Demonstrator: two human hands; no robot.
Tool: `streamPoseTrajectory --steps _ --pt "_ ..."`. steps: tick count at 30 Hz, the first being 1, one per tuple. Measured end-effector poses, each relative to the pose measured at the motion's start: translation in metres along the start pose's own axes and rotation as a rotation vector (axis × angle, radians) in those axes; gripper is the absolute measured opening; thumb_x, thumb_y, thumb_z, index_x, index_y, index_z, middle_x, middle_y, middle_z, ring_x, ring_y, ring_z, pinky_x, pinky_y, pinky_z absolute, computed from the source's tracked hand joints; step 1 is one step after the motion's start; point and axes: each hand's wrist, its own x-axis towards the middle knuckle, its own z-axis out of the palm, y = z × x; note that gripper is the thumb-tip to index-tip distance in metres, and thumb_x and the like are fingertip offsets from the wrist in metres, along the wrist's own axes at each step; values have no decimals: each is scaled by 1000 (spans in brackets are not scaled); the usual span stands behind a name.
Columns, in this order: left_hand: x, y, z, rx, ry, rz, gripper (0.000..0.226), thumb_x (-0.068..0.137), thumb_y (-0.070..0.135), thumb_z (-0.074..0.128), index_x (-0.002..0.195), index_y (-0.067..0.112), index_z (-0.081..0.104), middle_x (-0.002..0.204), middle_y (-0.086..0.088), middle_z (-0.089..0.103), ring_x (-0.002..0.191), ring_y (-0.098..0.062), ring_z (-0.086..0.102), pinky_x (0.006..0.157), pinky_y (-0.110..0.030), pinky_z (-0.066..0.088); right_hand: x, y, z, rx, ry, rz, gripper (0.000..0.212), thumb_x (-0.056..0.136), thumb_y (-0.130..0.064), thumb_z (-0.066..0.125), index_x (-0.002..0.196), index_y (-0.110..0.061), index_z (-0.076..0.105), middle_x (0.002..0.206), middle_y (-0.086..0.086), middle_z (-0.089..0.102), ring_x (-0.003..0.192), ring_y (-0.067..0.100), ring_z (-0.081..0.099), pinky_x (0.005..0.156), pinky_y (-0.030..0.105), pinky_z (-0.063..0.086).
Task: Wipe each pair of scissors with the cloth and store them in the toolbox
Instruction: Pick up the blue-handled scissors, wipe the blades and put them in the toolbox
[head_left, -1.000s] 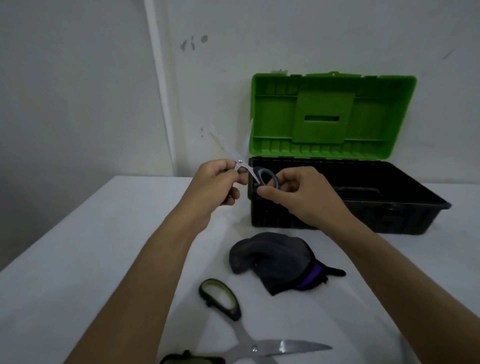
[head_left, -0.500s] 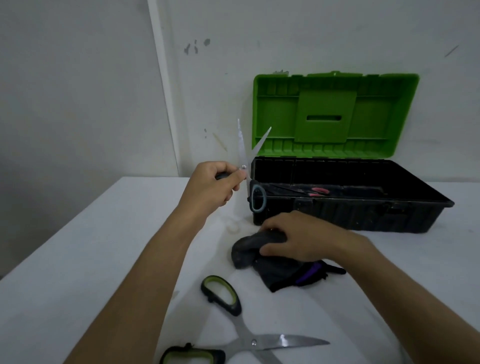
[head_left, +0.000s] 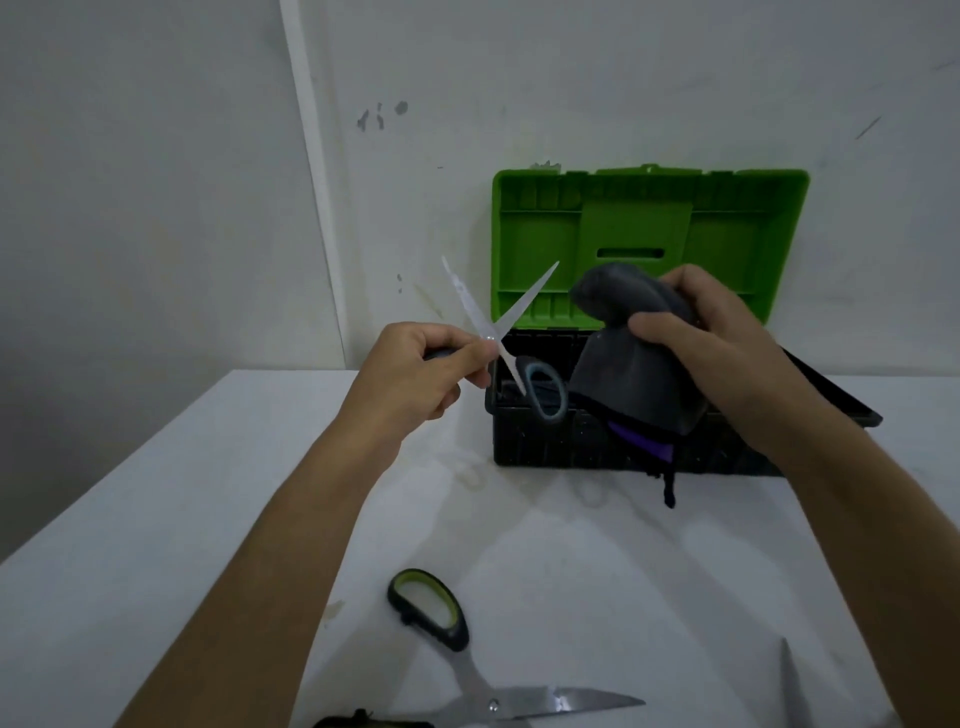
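My left hand (head_left: 421, 371) grips one handle of a small pair of grey-handled scissors (head_left: 498, 332), held up with the blades spread open and pointing upward. Its other handle loop hangs in front of the toolbox's left end. My right hand (head_left: 701, 332) grips a dark grey cloth (head_left: 631, 364) with a purple edge, lifted off the table to the right of the scissors. The black toolbox (head_left: 545, 447) stands behind, its green lid (head_left: 649, 244) open against the wall. A larger pair of scissors (head_left: 467, 670) with black and green handles lies open on the table near me.
The white table (head_left: 182, 519) runs to a left edge and meets the wall behind the toolbox. A thin blade tip (head_left: 787, 686) shows at the lower right.
My right hand has picked the cloth up from the table and raised it beside the scissors. My left hand keeps the open scissors up in about the same place.
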Motion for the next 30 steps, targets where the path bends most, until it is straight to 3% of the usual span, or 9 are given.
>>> streamPoseTrajectory --steps 2,4,7,10,12,15,22,27,30 --pt "-1 1 2 12 -17 -3 16 89 24 68 81 13 76 66 2 71 49 -12 40 44 -17 35 0 -1 4 -20 34 -43 12 96 -20 61 100 -23 51 90 -4 60 78 8 58 70 32 46" --pt "-2 2 5 38 -27 -6 17 89 24 68 79 12 75 65 2 70 49 -12 41 44 -18 34 -2 -5 10 -73 100 -171 26 97 -14 58 119 -23 46 98 1 63 82 10 63 73 33 50" --pt "-3 3 7 60 -26 -15 18 88 26 69 77 12 75 60 4 67 48 -12 40 43 -18 34 -8 -8 22 -314 110 -392 43 97 -12 55 138 -24 49 116 -2 66 97 11 64 84 24 50" --pt "-2 5 9 70 -23 -12 21 87 28 70 78 10 74 54 7 62 44 -10 40 41 -17 33 -9 -5 34 -466 81 -450 36 99 -23 55 134 -28 57 119 -5 67 105 13 62 91 33 52" --pt "-2 6 10 80 -23 -7 23 87 28 70 79 8 73 50 8 58 43 -10 39 41 -17 31 -10 -3 42 -515 64 -445 32 98 -38 54 130 -33 60 112 -7 67 100 13 62 85 40 53" --pt "-1 6 11 149 -39 42 21 88 28 69 72 13 72 49 9 58 42 -6 41 40 -14 33 -13 1 50 -538 90 -465 31 94 -51 54 120 -38 67 105 -11 67 94 11 63 77 39 54" --pt "-2 1 17 311 -59 184 18 87 30 71 71 22 69 43 21 54 41 5 49 46 -5 33 -14 6 51 -588 225 -469 21 92 -43 65 107 -32 74 94 -8 66 83 14 64 64 36 53" --pt "-1 -4 19 333 -44 143 19 85 33 72 71 21 70 42 21 51 41 3 47 54 -17 36 -6 16 36 -641 311 -371 14 92 -39 67 103 -32 73 89 -6 64 81 17 61 62 28 41" --pt "0 -4 23 314 -68 96 21 86 33 71 71 18 70 39 20 48 37 3 44 49 -17 32 -4 13 27 -621 330 -366 16 90 -36 69 105 -30 71 93 -6 67 86 16 63 66 28 44"
